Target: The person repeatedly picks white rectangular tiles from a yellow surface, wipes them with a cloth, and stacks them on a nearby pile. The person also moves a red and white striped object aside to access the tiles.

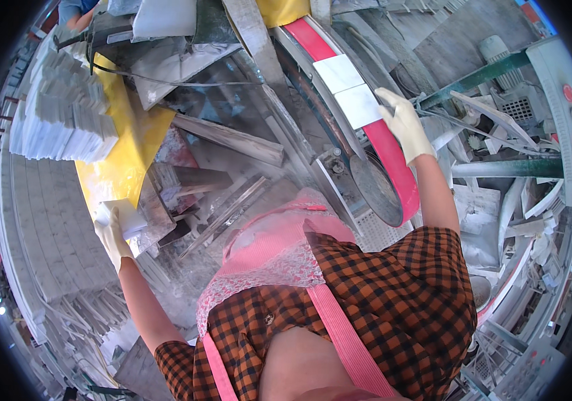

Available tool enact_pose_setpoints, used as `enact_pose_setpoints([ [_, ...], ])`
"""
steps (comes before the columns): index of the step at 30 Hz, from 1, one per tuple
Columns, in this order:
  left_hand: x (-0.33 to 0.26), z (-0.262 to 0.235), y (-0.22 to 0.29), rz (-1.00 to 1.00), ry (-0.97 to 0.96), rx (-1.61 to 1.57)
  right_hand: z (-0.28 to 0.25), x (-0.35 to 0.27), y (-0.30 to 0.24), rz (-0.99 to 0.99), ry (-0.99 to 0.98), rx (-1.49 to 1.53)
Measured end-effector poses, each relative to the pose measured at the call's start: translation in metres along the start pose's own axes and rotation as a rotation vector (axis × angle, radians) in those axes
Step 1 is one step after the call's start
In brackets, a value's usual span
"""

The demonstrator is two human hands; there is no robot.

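My left hand [113,235], in a pale glove, grips a small white tile [129,220] at the near end of a wet yellow sheet [116,175]. On my right, a red conveyor belt [391,160] carries two square white tiles, a farther tile [337,73] and a nearer tile [358,106], lying edge to edge. My right hand [406,127], gloved as well, reaches over the belt's right side with its fingers stretched out. Its fingertips are at the right edge of the nearer tile; whether they press on it I cannot tell.
Tall stacks of white tiles [65,110] stand at the left, beside the yellow sheet. Wooden beams [229,139] and dusty boards lie between the sheet and the belt. A control panel with red buttons [570,120] and green metal bars [510,168] are at the right, among stone scraps.
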State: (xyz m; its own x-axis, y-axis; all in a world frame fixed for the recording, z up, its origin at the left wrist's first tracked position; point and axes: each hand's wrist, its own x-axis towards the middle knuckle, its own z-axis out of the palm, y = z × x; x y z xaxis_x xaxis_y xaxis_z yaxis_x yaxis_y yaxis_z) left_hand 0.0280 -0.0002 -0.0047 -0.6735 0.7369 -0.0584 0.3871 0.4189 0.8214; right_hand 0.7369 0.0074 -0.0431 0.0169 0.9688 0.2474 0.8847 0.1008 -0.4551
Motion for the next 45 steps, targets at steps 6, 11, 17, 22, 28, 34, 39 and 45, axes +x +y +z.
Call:
enact_pose_setpoints([
  [6,0.007,-0.001,-0.006,0.023,-0.027,-0.024,0.034,-0.032,-0.034,-0.107,-0.199,-0.547],
  [11,0.006,-0.001,-0.007,0.018,-0.026,-0.027,0.070,-0.017,-0.032,-0.077,-0.085,-0.861],
  [17,-0.002,0.000,0.002,0.005,-0.036,-0.094,0.037,0.011,-0.028,-0.072,-0.009,-0.664],
  [22,-0.010,0.000,0.012,-0.046,-0.038,-0.083,0.050,0.052,-0.043,-0.206,-0.063,-0.720],
  [28,-0.020,-0.001,0.015,-0.033,-0.087,-0.181,0.079,0.064,-0.031,-0.167,-0.187,-0.821],
  [34,-0.020,0.004,0.006,-0.145,0.058,-0.192,0.074,0.079,-0.049,-0.149,-0.098,-0.652],
  [39,-0.025,-0.013,0.007,-0.005,0.073,0.186,0.046,0.108,-0.102,0.165,-0.181,-0.420],
  [45,-0.002,-0.001,0.007,-0.011,0.018,0.092,0.119,0.102,-0.231,0.060,-0.234,0.980],
])
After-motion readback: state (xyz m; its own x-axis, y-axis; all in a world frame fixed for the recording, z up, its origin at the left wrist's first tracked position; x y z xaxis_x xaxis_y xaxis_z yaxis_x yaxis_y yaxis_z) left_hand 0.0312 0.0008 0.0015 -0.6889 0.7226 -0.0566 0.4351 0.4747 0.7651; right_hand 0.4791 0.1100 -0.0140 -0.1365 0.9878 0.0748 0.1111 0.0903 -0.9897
